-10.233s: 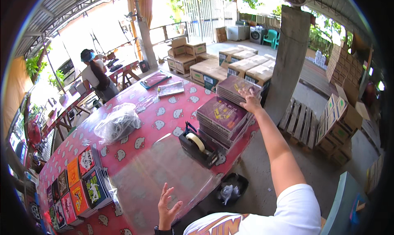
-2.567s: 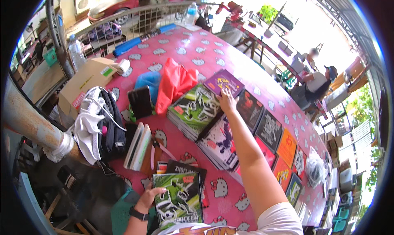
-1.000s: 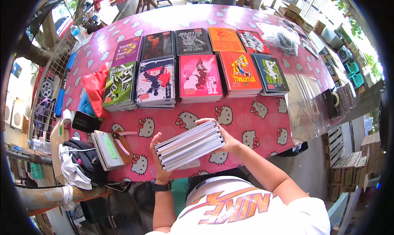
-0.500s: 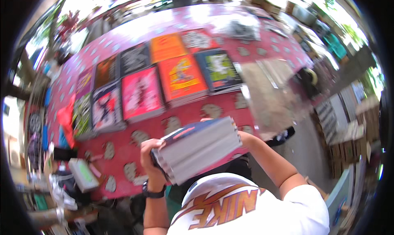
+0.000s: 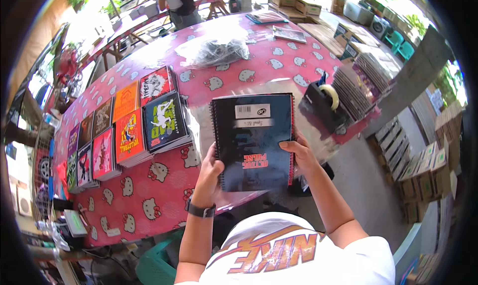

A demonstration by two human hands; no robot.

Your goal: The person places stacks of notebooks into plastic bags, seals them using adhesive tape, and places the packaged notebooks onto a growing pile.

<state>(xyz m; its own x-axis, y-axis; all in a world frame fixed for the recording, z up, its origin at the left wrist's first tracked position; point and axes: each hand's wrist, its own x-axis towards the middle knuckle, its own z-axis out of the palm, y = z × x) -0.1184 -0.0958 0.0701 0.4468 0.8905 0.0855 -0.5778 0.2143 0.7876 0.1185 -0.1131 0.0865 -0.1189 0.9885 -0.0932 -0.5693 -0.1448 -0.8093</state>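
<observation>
A stack of spiral-bound notebooks [image 5: 256, 140] with a dark blue-black cover on top is held out before me at the table's near edge. My left hand [image 5: 209, 170] grips its left side by the wire binding. On the opposite edge, my right hand [image 5: 301, 153] is closed, its thumb lying on the cover. Beneath and beyond the stack, part of a clear-and-brown plastic sheet [image 5: 313, 125] shows on the table. To the left lie two rows of notebook piles with bright covers, among them an orange pile [image 5: 130, 135] and a dark pile with a green picture [image 5: 164, 120].
A pink patterned cloth covers the table [image 5: 149, 188]. Right of me sit a black tape dispenser [image 5: 316, 105] and piled notebooks [image 5: 361, 85]. Crumpled clear plastic [image 5: 219, 51] lies farther back. Cartons [image 5: 423, 178] are stacked at right; a green chair [image 5: 159, 262] stands below left.
My view has swung right. The notebook stack has turned from showing its page edges to lying cover up, and my hands now hold it by its two sides over the plastic sheet.
</observation>
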